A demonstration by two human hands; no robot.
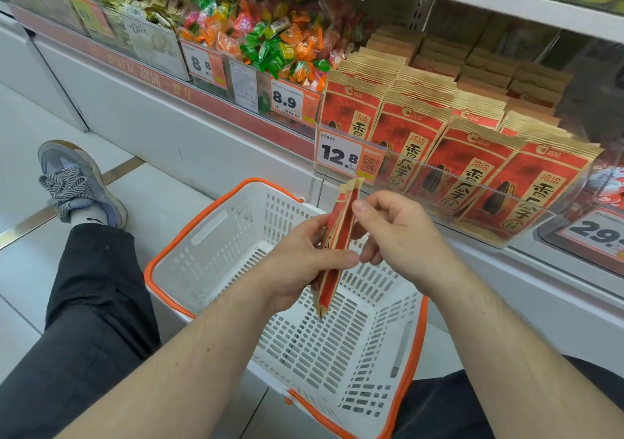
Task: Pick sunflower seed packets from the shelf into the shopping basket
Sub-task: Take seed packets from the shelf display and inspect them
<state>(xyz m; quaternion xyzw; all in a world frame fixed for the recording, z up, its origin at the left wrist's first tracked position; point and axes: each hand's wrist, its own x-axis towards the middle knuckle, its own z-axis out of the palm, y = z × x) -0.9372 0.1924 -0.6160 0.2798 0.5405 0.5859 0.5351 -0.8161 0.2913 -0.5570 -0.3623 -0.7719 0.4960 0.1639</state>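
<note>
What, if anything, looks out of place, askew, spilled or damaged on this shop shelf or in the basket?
Nothing stands out. The sunflower seed packets stand in tidy rows behind the clear shelf guard, and nothing has spilled. The left hand holds one packet edge-on over the basket, which shows no packets inside; the right hand is beside it.

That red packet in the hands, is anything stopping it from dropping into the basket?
Nothing visible. The left hand grips the sunflower seed packet edge-on right above the open white basket. The basket floor below shows no items, and the right hand sits beside the packet, not under it.
</note>
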